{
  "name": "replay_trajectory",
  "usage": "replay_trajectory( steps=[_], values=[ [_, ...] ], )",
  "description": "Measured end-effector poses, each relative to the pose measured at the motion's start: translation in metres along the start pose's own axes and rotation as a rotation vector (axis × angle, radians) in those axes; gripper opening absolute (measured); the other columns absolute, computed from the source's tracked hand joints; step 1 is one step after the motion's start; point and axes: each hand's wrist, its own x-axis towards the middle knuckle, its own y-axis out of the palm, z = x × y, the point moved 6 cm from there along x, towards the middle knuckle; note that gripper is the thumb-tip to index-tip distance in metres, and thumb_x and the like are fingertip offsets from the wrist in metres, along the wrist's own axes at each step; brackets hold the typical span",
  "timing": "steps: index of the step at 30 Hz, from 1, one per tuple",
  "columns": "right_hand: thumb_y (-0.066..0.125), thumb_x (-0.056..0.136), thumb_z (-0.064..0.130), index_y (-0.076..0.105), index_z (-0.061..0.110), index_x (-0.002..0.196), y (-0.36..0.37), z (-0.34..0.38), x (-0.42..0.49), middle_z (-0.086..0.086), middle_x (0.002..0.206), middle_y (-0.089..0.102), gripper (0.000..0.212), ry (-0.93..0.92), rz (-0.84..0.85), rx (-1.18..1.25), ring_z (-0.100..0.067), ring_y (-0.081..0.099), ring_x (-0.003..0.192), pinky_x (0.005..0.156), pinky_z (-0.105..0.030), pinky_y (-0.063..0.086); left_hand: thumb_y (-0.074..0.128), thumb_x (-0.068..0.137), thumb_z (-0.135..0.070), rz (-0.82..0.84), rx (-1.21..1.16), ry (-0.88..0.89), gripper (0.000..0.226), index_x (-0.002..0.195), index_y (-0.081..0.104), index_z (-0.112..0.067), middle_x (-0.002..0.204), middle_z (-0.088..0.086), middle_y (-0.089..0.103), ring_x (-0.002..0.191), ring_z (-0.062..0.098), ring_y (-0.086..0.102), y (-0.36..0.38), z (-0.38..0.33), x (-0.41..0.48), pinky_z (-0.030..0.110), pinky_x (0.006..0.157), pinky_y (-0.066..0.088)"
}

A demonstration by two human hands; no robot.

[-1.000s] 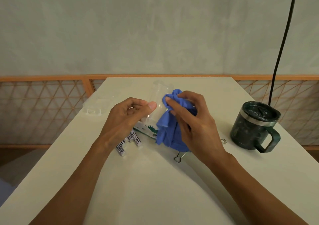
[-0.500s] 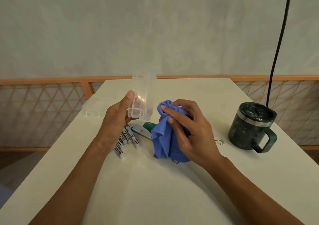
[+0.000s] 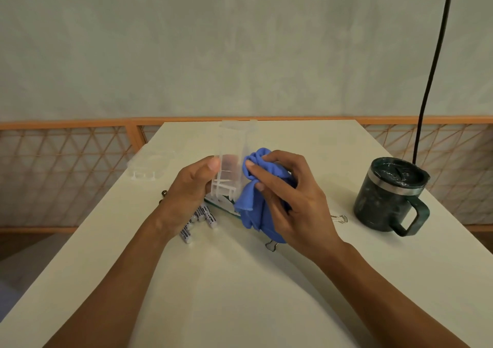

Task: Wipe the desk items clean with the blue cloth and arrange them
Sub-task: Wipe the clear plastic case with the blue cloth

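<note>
left hand [image 3: 190, 190] grips clear box [image 3: 230, 166] upright | right hand [image 3: 290, 201] pinches blue cloth [image 3: 262, 187] against its side | mug [image 3: 392, 193] lidded | tubes [image 3: 198, 219]: print unreadable

Green-and-white packet [image 3: 223, 206] mostly behind blue cloth [image 3: 253, 206]; cable [image 3: 437, 54] past the top edge.

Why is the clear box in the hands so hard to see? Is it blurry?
Head view: the clear box is see-through against the pale table and its top edge looks smeared; the blue cloth and dark mug read sharper; lighting is soft, shadows faint.
</note>
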Motion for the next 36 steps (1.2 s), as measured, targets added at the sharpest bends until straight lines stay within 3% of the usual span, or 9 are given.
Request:
replay_trajectory(
  steps=[2, 4, 7, 10, 16, 21, 25, 32, 36],
  values=[
    [0.064, 0.105, 0.003, 0.07, 0.012, 0.142, 0.007, 0.002, -0.003, -0.012, 0.142, 0.052, 0.038, -0.034, 0.08, 0.023, -0.012, 0.051, 0.139, 0.107, -0.022, 0.045, 0.058, 0.087, -0.084, -0.051, -0.053, -0.007, 0.079, 0.129, 0.076, -0.02, 0.124, 0.008, 0.077, 0.115, 0.027, 0.072, -0.003, -0.001, 0.0, 0.053, 0.103, 0.057],
    [0.064, 0.105, 0.003, 0.07, 0.013, 0.141, 0.01, 0.002, -0.004, -0.01, 0.143, 0.052, 0.038, -0.05, 0.116, 0.034, -0.01, 0.05, 0.139, 0.107, -0.02, 0.044, 0.06, 0.086, -0.087, -0.07, -0.044, 0.009, 0.079, 0.126, 0.077, -0.021, 0.122, 0.008, 0.076, 0.114, 0.028, 0.07, -0.008, -0.002, 0.0, 0.059, 0.104, 0.053],
    [0.064, 0.105, 0.004, 0.071, 0.012, 0.139, 0.007, -0.001, -0.003, -0.009, 0.143, 0.052, 0.035, -0.021, 0.093, 0.029, -0.009, 0.049, 0.14, 0.107, -0.02, 0.044, 0.062, 0.096, -0.067, -0.078, -0.028, 0.028, 0.054, 0.128, 0.077, -0.026, 0.124, -0.001, 0.079, 0.118, 0.018, 0.074, -0.007, -0.005, 0.0, 0.043, 0.102, 0.058],
    [0.064, 0.105, 0.003, 0.072, 0.012, 0.138, 0.001, -0.003, -0.001, -0.012, 0.14, 0.054, 0.035, 0.045, 0.009, 0.032, -0.015, 0.053, 0.139, 0.108, -0.026, 0.048, 0.078, 0.093, -0.056, -0.13, 0.053, 0.068, 0.05, 0.13, 0.073, -0.022, 0.116, -0.009, 0.08, 0.106, 0.008, 0.075, -0.007, -0.009, 0.002, 0.031, 0.093, 0.057],
    [0.061, 0.109, 0.016, 0.072, 0.024, 0.135, -0.008, -0.021, 0.0, 0.002, 0.135, 0.057, 0.03, 0.367, -0.148, 0.167, -0.007, 0.062, 0.124, 0.101, -0.015, 0.045, 0.092, 0.072, -0.059, -0.313, 0.307, 0.247, 0.076, 0.138, 0.067, -0.031, 0.13, -0.012, 0.07, 0.123, 0.013, 0.067, -0.016, -0.019, -0.003, 0.028, 0.098, 0.057],
    [0.063, 0.109, 0.018, 0.072, 0.025, 0.136, -0.015, -0.036, 0.004, 0.002, 0.133, 0.062, 0.03, 0.418, -0.137, 0.161, -0.012, 0.061, 0.127, 0.105, -0.018, 0.046, 0.096, 0.07, -0.055, -0.409, 0.658, 0.463, 0.093, 0.15, 0.059, -0.024, 0.144, -0.013, 0.054, 0.134, 0.013, 0.055, -0.019, -0.033, -0.011, 0.021, 0.103, 0.051],
    [0.067, 0.107, 0.024, 0.073, 0.029, 0.135, -0.014, -0.047, 0.002, 0.007, 0.134, 0.064, 0.029, 0.452, -0.072, 0.153, -0.01, 0.062, 0.128, 0.107, -0.024, 0.049, 0.097, 0.074, -0.052, -0.407, 0.869, 0.649, 0.094, 0.151, 0.06, -0.013, 0.145, 0.003, 0.058, 0.134, 0.024, 0.053, -0.014, -0.041, -0.015, 0.016, 0.111, 0.039],
    [0.08, 0.096, 0.039, 0.071, 0.033, 0.135, -0.006, -0.051, -0.002, 0.023, 0.13, 0.069, 0.04, 0.564, 0.017, 0.248, 0.003, 0.065, 0.123, 0.102, -0.014, 0.05, 0.092, 0.085, -0.049, -0.387, 1.02, 0.858, 0.081, 0.148, 0.063, -0.007, 0.142, 0.009, 0.065, 0.128, 0.032, 0.06, 0.004, -0.047, -0.023, 0.03, 0.11, 0.049],
    [0.085, 0.092, 0.03, 0.071, 0.037, 0.122, -0.008, -0.056, -0.006, 0.027, 0.117, 0.072, 0.034, 0.585, -0.013, 0.207, 0.009, 0.067, 0.112, 0.093, -0.007, 0.05, 0.088, 0.088, -0.055, -0.353, 1.062, 0.918, 0.081, 0.147, 0.063, -0.006, 0.143, 0.01, 0.066, 0.128, 0.032, 0.06, 0.013, -0.049, -0.025, 0.038, 0.109, 0.053]
  ],
)
